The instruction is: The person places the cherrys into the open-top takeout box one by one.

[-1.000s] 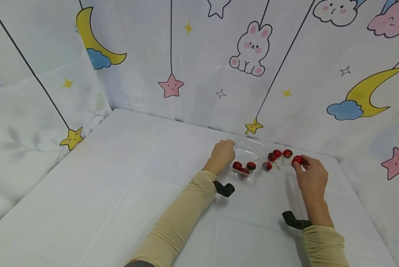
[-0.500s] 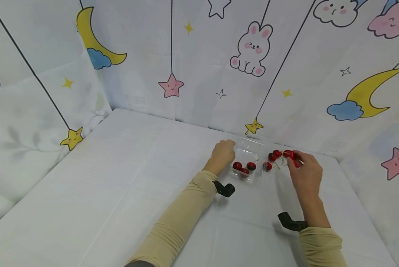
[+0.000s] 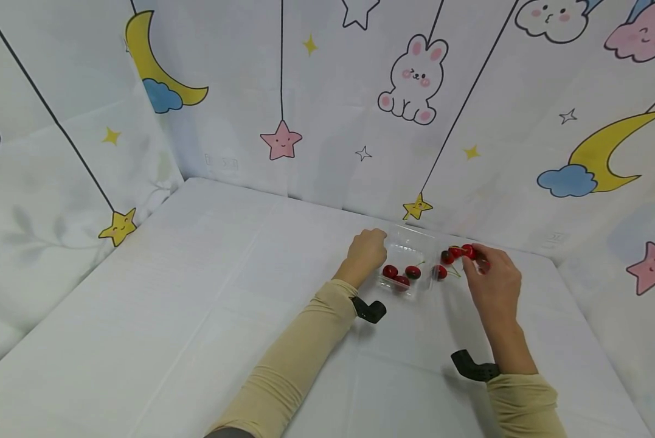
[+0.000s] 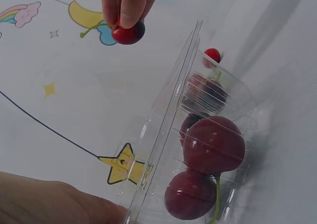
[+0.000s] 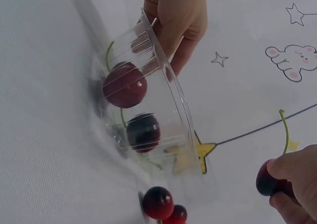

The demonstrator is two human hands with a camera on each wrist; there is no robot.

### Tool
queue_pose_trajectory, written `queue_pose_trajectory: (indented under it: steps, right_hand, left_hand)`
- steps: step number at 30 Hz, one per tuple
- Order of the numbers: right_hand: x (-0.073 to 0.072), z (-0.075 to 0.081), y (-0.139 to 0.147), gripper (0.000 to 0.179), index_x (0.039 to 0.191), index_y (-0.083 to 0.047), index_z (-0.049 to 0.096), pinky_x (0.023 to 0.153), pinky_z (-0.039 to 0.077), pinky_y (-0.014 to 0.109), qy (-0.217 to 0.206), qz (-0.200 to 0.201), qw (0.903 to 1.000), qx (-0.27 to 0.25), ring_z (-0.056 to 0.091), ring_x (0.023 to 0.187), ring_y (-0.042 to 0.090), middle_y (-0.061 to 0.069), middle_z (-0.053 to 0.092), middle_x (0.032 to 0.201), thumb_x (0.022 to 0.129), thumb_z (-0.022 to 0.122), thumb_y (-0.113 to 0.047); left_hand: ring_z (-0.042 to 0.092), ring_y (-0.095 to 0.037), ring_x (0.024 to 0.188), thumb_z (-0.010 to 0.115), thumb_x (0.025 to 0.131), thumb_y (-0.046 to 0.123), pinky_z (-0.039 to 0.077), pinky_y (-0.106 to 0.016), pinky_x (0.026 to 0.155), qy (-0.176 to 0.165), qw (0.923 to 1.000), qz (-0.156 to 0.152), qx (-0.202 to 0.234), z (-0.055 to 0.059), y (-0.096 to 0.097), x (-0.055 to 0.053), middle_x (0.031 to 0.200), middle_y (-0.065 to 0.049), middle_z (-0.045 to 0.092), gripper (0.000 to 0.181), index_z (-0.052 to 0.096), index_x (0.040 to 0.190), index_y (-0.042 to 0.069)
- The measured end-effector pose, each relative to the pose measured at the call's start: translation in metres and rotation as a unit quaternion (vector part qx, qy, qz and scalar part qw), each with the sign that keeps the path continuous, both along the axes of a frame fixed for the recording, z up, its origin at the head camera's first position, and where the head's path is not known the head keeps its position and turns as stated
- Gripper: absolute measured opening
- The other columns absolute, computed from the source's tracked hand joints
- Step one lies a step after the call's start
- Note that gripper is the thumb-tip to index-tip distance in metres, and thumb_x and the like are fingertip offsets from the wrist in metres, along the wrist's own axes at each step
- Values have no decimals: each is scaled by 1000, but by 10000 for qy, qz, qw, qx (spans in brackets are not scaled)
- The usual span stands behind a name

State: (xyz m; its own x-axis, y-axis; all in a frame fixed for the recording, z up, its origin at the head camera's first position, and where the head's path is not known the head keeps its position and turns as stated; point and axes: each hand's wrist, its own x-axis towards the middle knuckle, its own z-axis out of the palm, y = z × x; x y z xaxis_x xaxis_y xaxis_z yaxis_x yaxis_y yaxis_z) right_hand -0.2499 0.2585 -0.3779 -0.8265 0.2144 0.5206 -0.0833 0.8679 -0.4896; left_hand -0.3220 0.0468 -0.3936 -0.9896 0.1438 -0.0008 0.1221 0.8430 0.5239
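My left hand point(image 3: 367, 252) holds the left rim of a clear plastic container point(image 4: 163, 120); in the right wrist view its fingers point(image 5: 184, 53) lie against the rim. Inside sit dark red cherries point(image 3: 390, 271), one with a green stem. My right hand point(image 3: 494, 286) pinches a cherry point(image 5: 266, 178) between thumb and fingers, stem up in the right wrist view, right of the container. Another red patch point(image 3: 485, 266) shows between the thumb and fingers in the head view; whether it is held too cannot be told. Loose cherries point(image 3: 440, 272) lie between the container and this hand.
A white cloth covers the table point(image 3: 223, 304). Just behind the container rises a backdrop point(image 3: 327, 164) printed with stars, moons and a rabbit. Each wrist carries a black camera mount, such as the left one point(image 3: 370, 311).
The right hand has moved left, toward the container, and now has a cherry at its fingertips. The left hand and the container have stayed in place.
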Motion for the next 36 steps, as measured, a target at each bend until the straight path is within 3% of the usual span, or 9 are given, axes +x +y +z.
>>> queue_pose_trajectory:
  steps: [8, 19, 26, 32, 36]
  right_hand:
    - [-2, -3, -6, 32, 118, -3, 65, 84, 51, 43, 218, 220, 9995, 85, 66, 99, 31, 17, 64, 111, 87, 68, -14]
    - [-1, -9, -18, 33, 117, -1, 65, 83, 51, 42, 152, 547, 9984, 24, 65, 101, 30, 18, 64, 111, 86, 69, -11]
    - [-1, -12, -21, 33, 118, -2, 64, 84, 52, 42, -69, 580, 9983, 20, 67, 98, 31, 18, 65, 112, 87, 69, -13]
    - [-1, -16, -23, 34, 119, -2, 64, 84, 53, 44, -304, 643, 9974, 70, 67, 98, 32, 19, 64, 114, 87, 68, -14]
    - [-1, -20, -25, 35, 120, -2, 63, 84, 53, 45, -482, 675, 9965, 134, 66, 99, 33, 20, 63, 115, 88, 68, -14]
  left_hand:
    - [65, -19, 98, 53, 93, 11, 54, -31, 77, 22, 10000, -25, 7, 0, -1, -1, 127, -2, 64, 38, 58, 131, 16]
    - [65, -18, 96, 53, 93, 11, 53, -29, 76, 17, 10000, -34, 18, -2, -1, -1, 126, -2, 64, 38, 59, 130, 16]
    - [65, -18, 92, 54, 93, 10, 54, -29, 74, 28, 10000, -51, 40, -2, -1, -1, 125, -2, 64, 38, 59, 130, 15]
    - [65, -20, 103, 53, 93, 10, 54, -32, 80, 43, 10000, -33, -18, -1, -1, -1, 126, -1, 64, 38, 59, 130, 16]
    - [65, -19, 100, 53, 93, 10, 54, -31, 78, 51, 10000, -47, -34, -1, -1, -1, 126, -1, 64, 38, 59, 130, 16]
